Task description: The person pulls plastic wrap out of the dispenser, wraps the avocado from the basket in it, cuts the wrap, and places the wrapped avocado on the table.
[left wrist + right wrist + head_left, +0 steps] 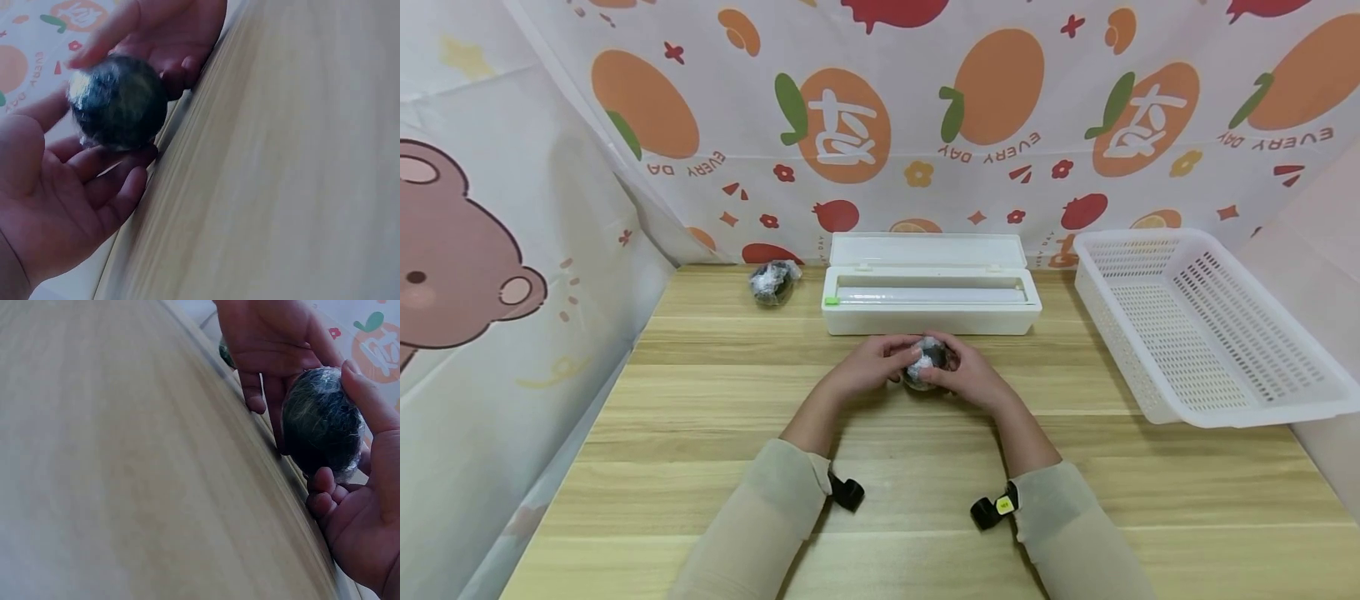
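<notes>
Dark, film-wrapped ball (925,362): your left hand (868,365) and right hand (972,377) both curl fingers around it, just before the dispenser (931,310).

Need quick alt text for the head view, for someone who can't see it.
Both hands, left hand and right hand, hold a dark film-wrapped ball over a wooden table, before an open white film dispenser. A second wrapped ball lies far left; white basket right.
</notes>
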